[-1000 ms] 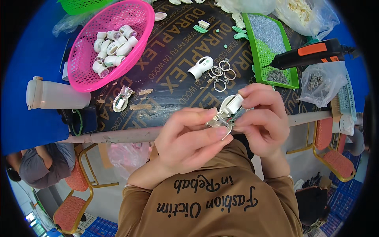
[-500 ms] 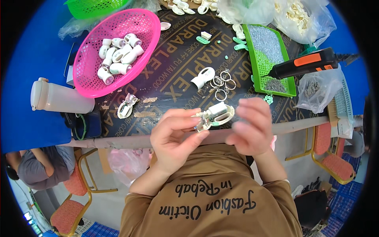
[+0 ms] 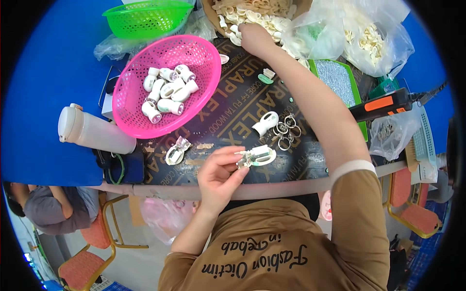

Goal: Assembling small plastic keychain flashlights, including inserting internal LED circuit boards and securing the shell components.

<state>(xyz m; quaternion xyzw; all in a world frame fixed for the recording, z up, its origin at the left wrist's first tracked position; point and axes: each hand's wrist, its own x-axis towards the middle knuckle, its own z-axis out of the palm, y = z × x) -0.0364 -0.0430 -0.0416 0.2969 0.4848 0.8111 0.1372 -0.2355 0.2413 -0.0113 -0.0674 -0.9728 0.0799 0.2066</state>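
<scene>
"What's at the far left?"
"A pale cylindrical bottle with a lid [image 3: 97,130], lying on its side. Next, a round pink perforated plastic basket [image 3: 203,60] holding white, clear-ended plastic pieces [image 3: 171,88]."
"And beside that?"
"Below its rim, an open white oval plastic housing [image 3: 175,153] lies on the dark printed tabletop [image 3: 213,119]."
"The left hand [image 3: 221,174]?"
"Thumb and fingers pinch the clear end of another open housing, a white oval plastic one [image 3: 264,156], above the table's near edge."
"The right hand [image 3: 257,39]?"
"Stretched to the far side, fingers down at a heap of cream-white plastic shells [image 3: 250,17]. Whether they grip one, I can't tell."
"Further right?"
"Silver metal rings [image 3: 287,132] just beside a white rounded plastic piece [image 3: 266,123], then a green rectangular plastic tray [image 3: 350,80] and a black-and-orange handheld tool [image 3: 381,104]."
</scene>
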